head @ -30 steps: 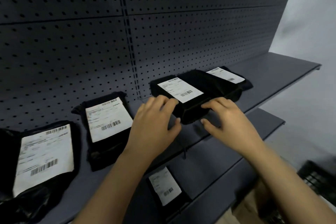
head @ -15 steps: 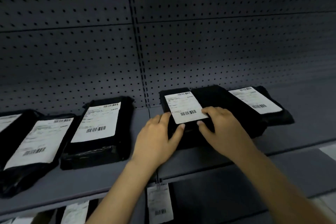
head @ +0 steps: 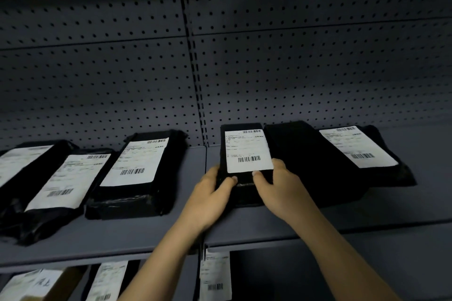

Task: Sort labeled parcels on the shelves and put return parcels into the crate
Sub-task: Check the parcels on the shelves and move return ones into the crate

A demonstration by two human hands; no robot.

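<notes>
Arms extended forward, left hand (head: 209, 199) and right hand (head: 281, 190) curled, gripping.

Black parcels (head: 305, 166), shiny wrap; labels (head: 247, 151) white w/ black barcodes (head: 249, 159) & faint grey txt. Shelf (head: 146, 234) plain grey-blue. Pegboard (head: 293, 68) dk grey, even grid of black holes. Lower lvl: tan box (head: 73, 276), black handwriting on white.

Dim, bluish light; dark upper corners, soft blur, wide-angle bowing.
</notes>
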